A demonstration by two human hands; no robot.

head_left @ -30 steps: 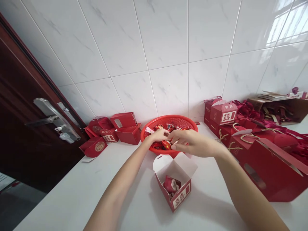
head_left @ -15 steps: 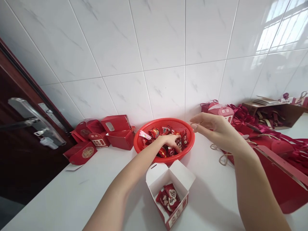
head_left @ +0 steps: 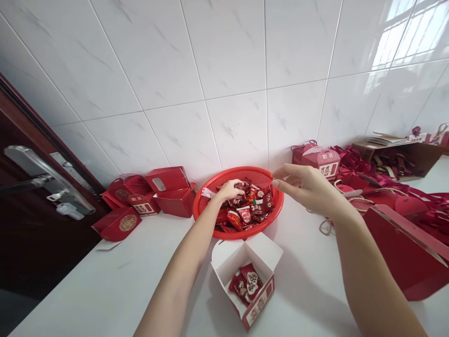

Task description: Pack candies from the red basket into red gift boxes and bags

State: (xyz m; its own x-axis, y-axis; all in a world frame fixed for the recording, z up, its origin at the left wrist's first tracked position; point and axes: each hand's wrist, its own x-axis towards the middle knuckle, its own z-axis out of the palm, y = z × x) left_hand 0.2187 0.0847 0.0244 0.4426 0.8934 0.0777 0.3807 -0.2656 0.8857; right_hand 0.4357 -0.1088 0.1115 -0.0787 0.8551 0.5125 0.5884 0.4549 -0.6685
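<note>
My left hand is inside a red plastic basket, toward its far left part. Its fingers curl around a dark red wrapped candy, partly hidden by them. Many wrapped candies fill the basket. My right hand hovers at the basket's right rim, fingers bent and thumb apart; whether it touches the rim is hard to tell. Just in front of the basket stands an open red gift box with a white inside. A few dark red wrapped candies lie in it.
Red boxes are grouped at the left by the wall, beside a dark door with a metal handle. On the right lie more red boxes, dark red ribbons and a cardboard box. White tiles rise behind.
My left hand has moved from the basket's right middle to its far left part, uncovering more candies. My right hand has shifted slightly left. The view has tilted a little.
</note>
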